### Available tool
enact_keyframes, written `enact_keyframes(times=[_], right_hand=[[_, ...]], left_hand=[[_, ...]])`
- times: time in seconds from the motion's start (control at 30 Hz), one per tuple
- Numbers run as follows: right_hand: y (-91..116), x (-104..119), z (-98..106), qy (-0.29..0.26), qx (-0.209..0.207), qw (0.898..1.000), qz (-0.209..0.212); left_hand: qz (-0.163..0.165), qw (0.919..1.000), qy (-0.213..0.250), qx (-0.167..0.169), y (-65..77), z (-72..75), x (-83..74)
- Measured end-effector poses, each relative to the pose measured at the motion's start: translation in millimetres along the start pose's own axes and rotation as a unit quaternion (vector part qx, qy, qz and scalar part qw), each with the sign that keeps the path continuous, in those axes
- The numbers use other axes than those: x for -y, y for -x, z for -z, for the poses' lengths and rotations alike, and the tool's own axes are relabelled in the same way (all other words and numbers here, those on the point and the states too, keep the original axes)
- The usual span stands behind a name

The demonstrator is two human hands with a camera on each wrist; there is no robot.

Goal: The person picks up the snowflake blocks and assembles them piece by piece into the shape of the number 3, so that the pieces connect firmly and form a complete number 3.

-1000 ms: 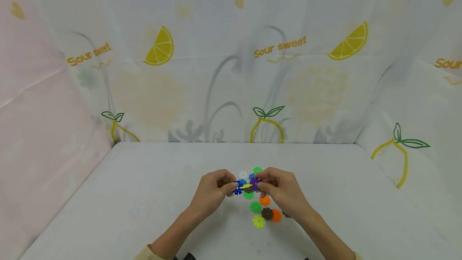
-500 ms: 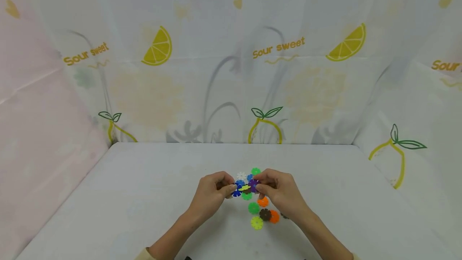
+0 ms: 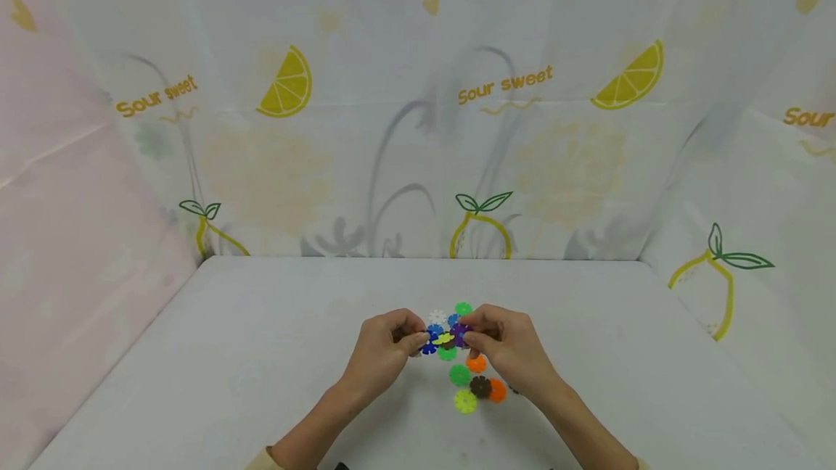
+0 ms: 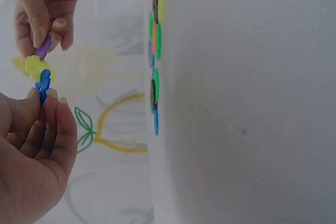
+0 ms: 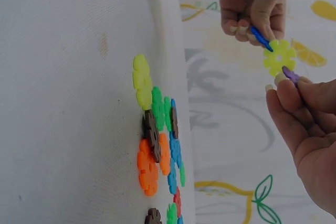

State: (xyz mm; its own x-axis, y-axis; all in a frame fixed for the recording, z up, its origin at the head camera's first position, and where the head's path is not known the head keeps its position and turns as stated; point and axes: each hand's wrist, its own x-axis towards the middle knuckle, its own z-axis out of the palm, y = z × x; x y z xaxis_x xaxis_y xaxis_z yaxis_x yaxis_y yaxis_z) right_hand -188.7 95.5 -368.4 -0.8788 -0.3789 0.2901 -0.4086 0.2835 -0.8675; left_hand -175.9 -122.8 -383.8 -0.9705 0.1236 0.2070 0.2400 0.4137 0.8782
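Above the table, a yellow snowflake disc (image 5: 279, 57) links a dark blue snowflake disc (image 4: 43, 84) and a purple snowflake disc (image 3: 459, 334). My left hand (image 3: 383, 347) pinches the blue disc between thumb and fingers. On the other side, my right hand (image 3: 511, 343) pinches the purple one. The yellow disc lies nearly flat between the two upright discs, and in the right wrist view both appear set into its edge. Fingers cover part of the blue and purple discs.
Loose snowflake discs lie on the white table (image 3: 261, 354) under and in front of the hands. Among them are a green disc (image 3: 460, 376), a brown disc (image 3: 480, 386), an orange disc (image 3: 497, 390) and a yellow-green disc (image 3: 465, 402). A lemon-printed cloth (image 3: 392, 165) hangs behind.
Both hands keep their pinch on the joined discs and stay almost in place. The head view shifts slightly.
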Motion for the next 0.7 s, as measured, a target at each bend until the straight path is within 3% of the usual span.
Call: enact_keyframes(times=[0.27,0.5,0.7], right_hand=[[-0.5,-1.3,-0.6,0.006,-0.007,1.000,-0.020],[0.0,-1.9,-0.1,0.004,-0.008,1.000,0.001],[-0.3,-1.9,-0.7,0.007,-0.012,1.000,-0.006]], left_hand=[[-0.009,1.0000,0.004,0.000,0.0,-0.9,0.4],[-0.016,0.9998,0.005,-0.009,1.2,-1.7,-0.8],[-0.022,0.9997,-0.001,-0.014,2.2,-1.1,-2.3]])
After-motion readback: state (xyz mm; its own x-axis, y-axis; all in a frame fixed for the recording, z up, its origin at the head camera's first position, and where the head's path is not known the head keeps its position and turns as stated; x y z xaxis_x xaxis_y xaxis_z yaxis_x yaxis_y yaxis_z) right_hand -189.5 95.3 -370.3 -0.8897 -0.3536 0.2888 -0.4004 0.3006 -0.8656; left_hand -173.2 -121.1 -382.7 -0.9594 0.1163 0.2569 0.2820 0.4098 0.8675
